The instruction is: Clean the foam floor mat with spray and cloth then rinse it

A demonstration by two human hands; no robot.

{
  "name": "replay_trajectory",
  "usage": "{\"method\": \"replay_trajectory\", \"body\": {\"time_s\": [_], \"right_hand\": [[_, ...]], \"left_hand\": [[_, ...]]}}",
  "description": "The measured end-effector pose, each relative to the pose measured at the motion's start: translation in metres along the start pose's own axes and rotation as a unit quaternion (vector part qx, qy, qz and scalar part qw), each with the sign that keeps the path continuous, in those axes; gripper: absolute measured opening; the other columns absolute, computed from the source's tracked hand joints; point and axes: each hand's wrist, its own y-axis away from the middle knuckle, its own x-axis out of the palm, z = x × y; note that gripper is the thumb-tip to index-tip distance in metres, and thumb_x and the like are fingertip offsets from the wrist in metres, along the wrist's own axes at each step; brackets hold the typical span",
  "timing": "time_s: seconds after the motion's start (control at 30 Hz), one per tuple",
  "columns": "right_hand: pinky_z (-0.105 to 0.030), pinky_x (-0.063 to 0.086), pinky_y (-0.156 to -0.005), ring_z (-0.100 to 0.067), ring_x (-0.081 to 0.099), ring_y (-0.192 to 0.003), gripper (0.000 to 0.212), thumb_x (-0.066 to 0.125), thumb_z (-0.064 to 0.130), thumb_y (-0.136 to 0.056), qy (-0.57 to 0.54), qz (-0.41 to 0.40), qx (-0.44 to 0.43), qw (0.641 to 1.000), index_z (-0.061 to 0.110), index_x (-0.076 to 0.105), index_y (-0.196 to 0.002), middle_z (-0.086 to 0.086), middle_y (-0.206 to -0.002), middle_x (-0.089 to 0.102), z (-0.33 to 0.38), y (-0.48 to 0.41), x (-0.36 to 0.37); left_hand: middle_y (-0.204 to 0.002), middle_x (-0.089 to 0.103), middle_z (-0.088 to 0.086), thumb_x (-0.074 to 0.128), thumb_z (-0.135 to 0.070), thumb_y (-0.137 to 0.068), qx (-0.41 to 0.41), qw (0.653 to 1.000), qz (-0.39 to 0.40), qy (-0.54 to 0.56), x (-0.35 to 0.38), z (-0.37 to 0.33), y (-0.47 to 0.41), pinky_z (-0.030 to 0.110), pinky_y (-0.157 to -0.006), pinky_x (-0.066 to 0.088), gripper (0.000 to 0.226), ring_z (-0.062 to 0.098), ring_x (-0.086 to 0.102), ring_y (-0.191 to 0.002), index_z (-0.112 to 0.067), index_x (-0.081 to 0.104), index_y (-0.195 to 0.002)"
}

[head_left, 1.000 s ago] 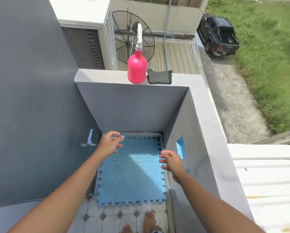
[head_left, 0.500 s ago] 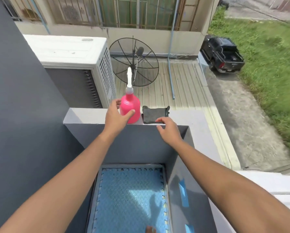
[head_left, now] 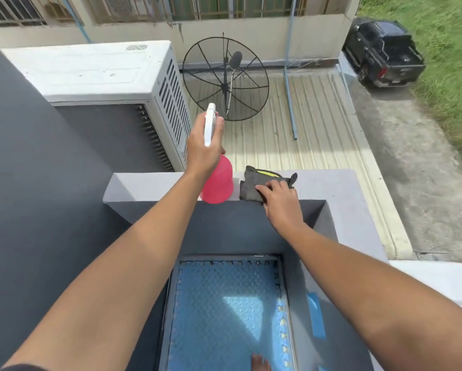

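Observation:
A pink spray bottle [head_left: 217, 183] with a white trigger head stands on top of the grey parapet wall [head_left: 149, 183]. My left hand [head_left: 204, 145] is closed around its neck and trigger head. Just to its right lies a dark grey cloth [head_left: 254, 180] with a yellow-green stripe. My right hand [head_left: 279, 200] rests on the cloth's near edge, fingers curled onto it. Far below, the blue foam floor mat [head_left: 224, 311] with jigsaw edges lies flat on the floor in the corner between the walls.
A white air-conditioner unit [head_left: 104, 76] sits behind the wall at left, with a black mesh satellite dish [head_left: 225, 79] beside it on a ribbed roof. A dark wall [head_left: 37, 196] runs along the left. Blue tape [head_left: 316, 317] marks the right inner wall. A bare foot [head_left: 260, 364] shows on the mat.
Both hands rose from the mat to the wall top. My left hand went from the bottle's body to its neck, and my right hand came down onto the cloth.

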Motion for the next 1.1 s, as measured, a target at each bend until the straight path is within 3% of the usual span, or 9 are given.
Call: {"method": "replay_trajectory", "body": {"time_s": [0.1,0.23,0.3,0.43,0.63,0.77,0.87,0.97,1.1], "right_hand": [[-0.041,0.048,-0.082,-0.028,0.053,-0.108,0.034,0.066,0.009,-0.088,-0.107,-0.012,0.041,0.993,0.020,0.068,-0.120,-0.002,-0.110,0.063,0.011,0.020,-0.006],[-0.034,0.042,-0.091,-0.022,0.051,-0.111,0.031,0.053,0.012,-0.098,-0.311,0.008,0.153,0.938,0.016,0.061,-0.127,-0.002,-0.115,0.059,0.038,0.073,-0.015],[-0.030,0.040,-0.087,-0.020,0.055,-0.104,0.027,0.053,0.013,-0.098,-0.342,-0.012,0.206,0.917,0.017,0.062,-0.124,0.000,-0.110,0.059,0.055,0.110,-0.011],[-0.033,0.044,-0.083,-0.026,0.060,-0.097,0.017,0.054,0.017,-0.099,-0.377,-0.016,0.301,0.876,0.019,0.065,-0.111,-0.004,-0.102,0.065,0.085,0.186,0.010],[-0.030,0.043,-0.075,-0.019,0.058,-0.083,0.014,0.052,0.016,-0.100,-0.397,0.026,0.353,0.847,0.015,0.065,-0.106,-0.004,-0.092,0.066,0.115,0.277,0.051],[-0.013,0.042,-0.059,-0.017,0.056,-0.075,0.014,0.050,0.014,-0.099,-0.408,0.049,0.385,0.827,0.012,0.063,-0.100,-0.009,-0.089,0.064,0.119,0.326,0.108],[-0.025,0.047,-0.062,-0.021,0.060,-0.081,0.013,0.051,0.019,-0.100,-0.428,0.051,0.414,0.802,0.014,0.063,-0.101,-0.008,-0.093,0.065,0.117,0.358,0.173],[-0.035,0.053,-0.068,-0.022,0.063,-0.085,0.015,0.053,0.024,-0.099,-0.449,0.042,0.430,0.782,0.015,0.063,-0.105,-0.007,-0.097,0.066,0.118,0.389,0.240],[-0.027,0.054,-0.071,-0.016,0.064,-0.088,0.016,0.054,0.024,-0.100,-0.489,0.012,0.425,0.762,0.015,0.065,-0.109,-0.002,-0.100,0.067,0.118,0.416,0.315]], "left_hand": [[-0.071,0.052,0.002,0.052,-0.033,-0.107,0.018,1.000,-0.012,0.001,-0.020,-0.001,0.042,0.028,-0.053,0.049,0.026,0.023,0.057,-0.054,-0.008,0.060,-0.105],[-0.073,0.061,0.022,0.055,-0.035,-0.104,0.002,1.000,-0.006,0.007,-0.061,0.007,0.100,0.040,-0.047,0.050,0.031,0.037,0.059,-0.048,-0.008,0.065,-0.094],[-0.072,0.064,0.029,0.057,-0.035,-0.102,-0.024,0.999,0.028,0.005,-0.079,0.018,0.134,0.035,-0.042,0.047,0.036,0.033,0.058,-0.039,-0.002,0.066,-0.091],[-0.051,0.054,0.021,0.059,-0.032,-0.102,-0.087,0.989,0.100,-0.061,-0.109,0.064,0.213,0.035,-0.046,0.047,0.043,0.019,0.057,-0.034,0.000,0.055,-0.073],[-0.049,0.046,0.001,0.063,-0.035,-0.098,-0.197,0.963,0.140,-0.123,-0.138,0.169,0.327,0.019,-0.038,0.040,0.047,0.021,0.064,-0.039,-0.004,0.053,-0.065],[-0.047,0.047,-0.003,0.065,-0.033,-0.099,-0.238,0.942,0.183,-0.150,-0.137,0.252,0.399,0.021,-0.039,0.043,0.042,0.019,0.063,-0.038,-0.020,0.050,-0.062],[-0.048,0.054,-0.002,0.063,-0.031,-0.099,-0.259,0.925,0.211,-0.182,-0.123,0.330,0.444,0.018,-0.046,0.046,0.034,0.009,0.060,-0.034,-0.022,0.054,-0.067],[-0.059,0.062,0.006,0.060,-0.037,-0.098,-0.286,0.913,0.207,-0.206,-0.102,0.410,0.485,0.028,-0.054,0.053,0.028,0.013,0.064,-0.039,-0.015,0.061,-0.080],[-0.060,0.059,0.002,0.056,-0.044,-0.098,-0.321,0.897,0.200,-0.229,-0.076,0.506,0.527,0.028,-0.063,0.047,0.036,0.020,0.068,-0.046,-0.011,0.064,-0.085]]}}
